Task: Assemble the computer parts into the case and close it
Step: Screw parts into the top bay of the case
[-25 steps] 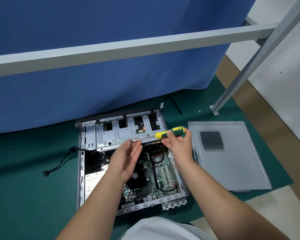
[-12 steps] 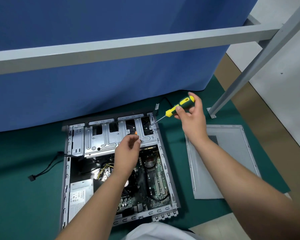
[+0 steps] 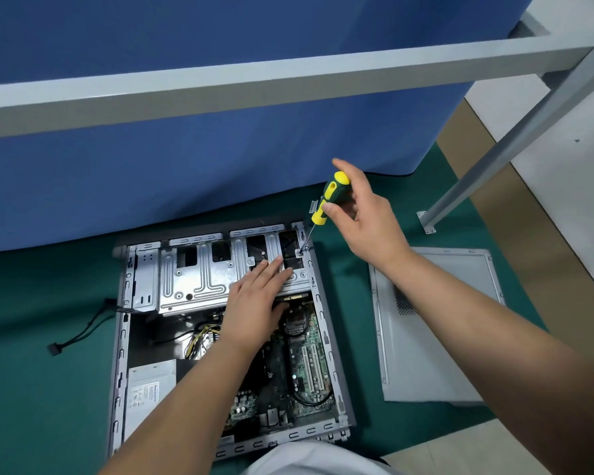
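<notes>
An open grey computer case (image 3: 120,337) lies flat on the green mat, its motherboard (image 3: 306,365) and power supply (image 3: 150,392) exposed. A silver drive cage (image 3: 199,275) spans the case's far end. My left hand (image 3: 258,299) lies flat with straight fingers on the cage's right part. My right hand (image 3: 360,214) grips a yellow and green screwdriver (image 3: 330,197), held nearly upright. Its tip meets a screw tab (image 3: 299,252) at the cage's far right corner. The grey side panel (image 3: 426,354) lies on the mat to the right of the case.
A black cable with a connector (image 3: 54,347) trails out of the case's left side. A blue curtain (image 3: 186,166) hangs behind the case, under a grey frame bar (image 3: 288,77). A slanted grey frame leg (image 3: 494,159) stands at the right on its foot (image 3: 426,222). A small metal piece (image 3: 313,206) lies by the curtain.
My right hand raised the screwdriver from level to nearly upright and set its tip on the cage's right corner. My left hand flattened onto the cage. The camera moved closer.
</notes>
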